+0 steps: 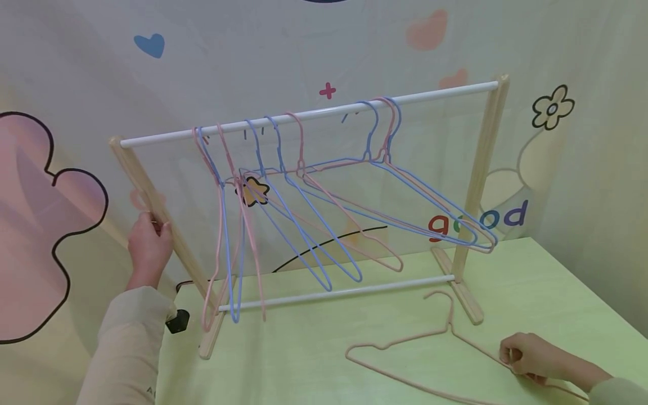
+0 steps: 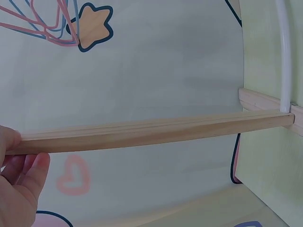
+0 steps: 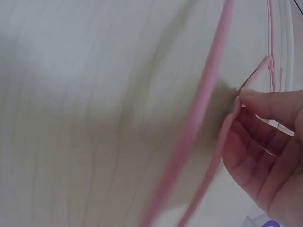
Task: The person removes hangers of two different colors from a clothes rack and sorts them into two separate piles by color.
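A wooden clothes rack with a white top rail point(image 1: 440, 95) stands on the pale green table. My left hand point(image 1: 150, 246) grips its left wooden post point(image 1: 188, 260) partway up, thumb on one side and fingers on the other in the left wrist view. At the lower right, my right hand point(image 1: 539, 357) pinches one sloping shoulder of a pink wire hanger point(image 1: 449, 315) between thumb and fingers. That hanger's hook points toward the rack, low over the tabletop. In the right wrist view the pink wire point(image 3: 204, 90) crosses in front of the fingers.
Several blue hangers point(image 1: 298, 219) and pink hangers point(image 1: 255, 253) hang from the rail, bunched at the left, middle and right of centre. A white lower bar point(image 1: 349, 291) joins the posts near the table. A small black object point(image 1: 178, 322) sits by the left edge. A printed curtain point(image 1: 243, 62) hangs behind.
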{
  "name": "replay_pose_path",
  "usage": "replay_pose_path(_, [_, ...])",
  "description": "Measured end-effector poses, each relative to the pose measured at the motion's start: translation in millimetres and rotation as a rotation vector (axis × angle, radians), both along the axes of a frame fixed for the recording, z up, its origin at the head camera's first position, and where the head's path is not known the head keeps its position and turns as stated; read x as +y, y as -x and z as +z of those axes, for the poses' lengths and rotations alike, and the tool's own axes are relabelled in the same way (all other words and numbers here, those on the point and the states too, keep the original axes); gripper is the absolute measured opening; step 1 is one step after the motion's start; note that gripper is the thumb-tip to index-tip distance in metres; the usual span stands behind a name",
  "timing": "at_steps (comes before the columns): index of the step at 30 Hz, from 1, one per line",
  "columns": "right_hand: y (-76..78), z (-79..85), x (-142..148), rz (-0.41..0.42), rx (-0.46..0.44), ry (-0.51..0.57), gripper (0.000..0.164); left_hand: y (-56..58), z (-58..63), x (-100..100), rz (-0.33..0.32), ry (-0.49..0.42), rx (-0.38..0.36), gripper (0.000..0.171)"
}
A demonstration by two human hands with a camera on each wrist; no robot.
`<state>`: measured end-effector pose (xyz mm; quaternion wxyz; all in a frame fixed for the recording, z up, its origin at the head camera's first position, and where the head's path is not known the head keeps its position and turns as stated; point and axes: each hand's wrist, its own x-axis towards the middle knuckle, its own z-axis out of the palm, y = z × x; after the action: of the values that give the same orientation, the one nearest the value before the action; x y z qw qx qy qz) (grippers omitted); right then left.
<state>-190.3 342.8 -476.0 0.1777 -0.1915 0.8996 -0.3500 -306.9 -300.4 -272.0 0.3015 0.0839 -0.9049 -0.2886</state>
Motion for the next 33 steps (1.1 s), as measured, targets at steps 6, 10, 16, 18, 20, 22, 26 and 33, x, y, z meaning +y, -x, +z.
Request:
replay_pose_path(6, [10.1, 20.3, 4.5, 0.01, 0.079, 0.025, 0.006, -0.7, 0.9, 0.3, -0.01, -0.004, -0.013, 0.029])
replay_pose_path(10, [15.0, 43.9, 3.5, -0.029, 0.107, 0.02, 0.017, -1.4, 1.3, 0.9, -0.007, -0.01, -0.014, 0.029])
replay_pose_path(16, [21.3, 82.5, -0.8, -0.105, 0.237, -0.025, 0.03, -1.0, 0.8, 0.0, -0.011, -0.007, -0.019, 0.029])
replay_pose_path(18, [23.8, 94.8, -2.0, -0.135, 0.299, -0.042, 0.029, -0.3, 0.2, -0.6, -0.012, -0.003, -0.019, 0.029])
replay_pose_path(20, [26.3, 105.8, -2.8, -0.162, 0.37, -0.058, 0.029, 0.2, -0.1, -0.9, -0.008, -0.001, -0.015, 0.029])
replay_pose_path(22, [28.8, 116.3, -3.2, -0.189, 0.426, -0.063, 0.029, 0.7, -0.4, -1.1, -0.006, -0.001, -0.009, 0.028])
replay_pose_path(26, [33.5, 135.1, -4.6, -0.228, 0.544, -0.032, 0.027, 2.0, -1.0, -1.8, -0.002, 0.001, -0.003, 0.028])
replay_pose_path(33, [38.3, 173.1, -15.3, -0.294, 0.66, 0.011, 0.026, 2.5, -1.7, -2.2, -0.001, 0.006, 0.006, 0.027])
